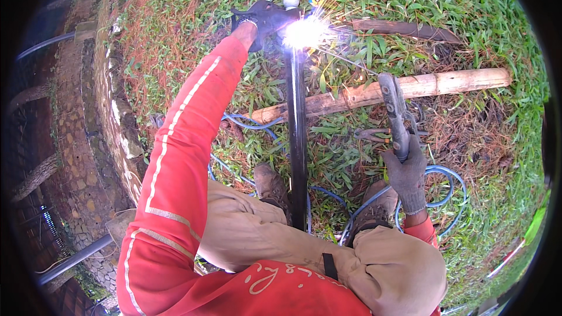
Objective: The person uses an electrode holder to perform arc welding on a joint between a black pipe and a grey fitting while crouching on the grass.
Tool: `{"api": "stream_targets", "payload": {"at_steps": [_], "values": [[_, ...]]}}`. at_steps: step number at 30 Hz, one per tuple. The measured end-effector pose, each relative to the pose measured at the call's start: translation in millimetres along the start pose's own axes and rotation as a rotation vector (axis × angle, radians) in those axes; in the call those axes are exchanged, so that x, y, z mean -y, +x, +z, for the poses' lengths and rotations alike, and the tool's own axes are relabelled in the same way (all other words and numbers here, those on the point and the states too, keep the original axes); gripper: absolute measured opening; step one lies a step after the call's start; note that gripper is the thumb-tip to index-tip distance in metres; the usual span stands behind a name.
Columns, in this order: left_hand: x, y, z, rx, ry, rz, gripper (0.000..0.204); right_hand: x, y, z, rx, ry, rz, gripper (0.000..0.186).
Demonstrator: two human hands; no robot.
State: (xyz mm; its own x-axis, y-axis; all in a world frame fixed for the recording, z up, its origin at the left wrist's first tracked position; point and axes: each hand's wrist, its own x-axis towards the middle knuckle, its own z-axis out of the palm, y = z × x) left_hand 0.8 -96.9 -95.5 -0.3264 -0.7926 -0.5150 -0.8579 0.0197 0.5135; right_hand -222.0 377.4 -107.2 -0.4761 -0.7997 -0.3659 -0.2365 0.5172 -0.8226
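Observation:
My right hand [407, 180], in a grey glove, is closed round the handle of a dark welding electrode holder [393, 108]. A thin welding rod [348, 60] runs from its jaw up to a glaring white arc that throws sparks. The arc burns at the far end of a long black metal pipe [297, 140], which lies lengthwise between my legs. My left hand [260, 19], in a dark glove, is closed at that far end, just left of the arc. Glare and smoke hide its fingertips and what they grip. Just beyond the arc sits a pale round knob [291, 2].
Under the pipe, a bamboo pole [421, 86] lies across the grass. A dark wooden strip [410, 28] is farther off. Blue cable [448, 172] loops round my boots [271, 184]. Clamp-like pliers [373, 135] lie beside the holder. A stone edge [117, 123] drops away at left.

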Motion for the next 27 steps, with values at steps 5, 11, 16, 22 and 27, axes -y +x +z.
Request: {"api": "stream_targets", "payload": {"at_steps": [5,11,16,22,27], "values": [[19.7,12.2,-5.9,0.051,-0.024,0.086,0.049,-10.2,-0.2,4.0,-0.007,0.047,-0.013,0.026],[2.0,2.2,4.6,0.047,-0.100,-0.018,0.055,3.1,-0.7,-4.0,-0.082,0.138,-0.013,0.025],[-46.0,-31.4,5.3,0.018,0.036,-0.015,0.058,-1.6,-1.0,-7.8,-0.069,0.050,-0.041,0.028],[-2.7,-1.3,-5.5,-0.001,0.093,-0.042,0.052,-2.8,-1.2,3.1,0.002,0.055,-0.019,0.031],[-15.5,-4.9,6.9,0.011,-0.066,-0.074,0.051,0.8,-1.0,-4.7,-0.018,0.053,-0.016,0.031]]}}
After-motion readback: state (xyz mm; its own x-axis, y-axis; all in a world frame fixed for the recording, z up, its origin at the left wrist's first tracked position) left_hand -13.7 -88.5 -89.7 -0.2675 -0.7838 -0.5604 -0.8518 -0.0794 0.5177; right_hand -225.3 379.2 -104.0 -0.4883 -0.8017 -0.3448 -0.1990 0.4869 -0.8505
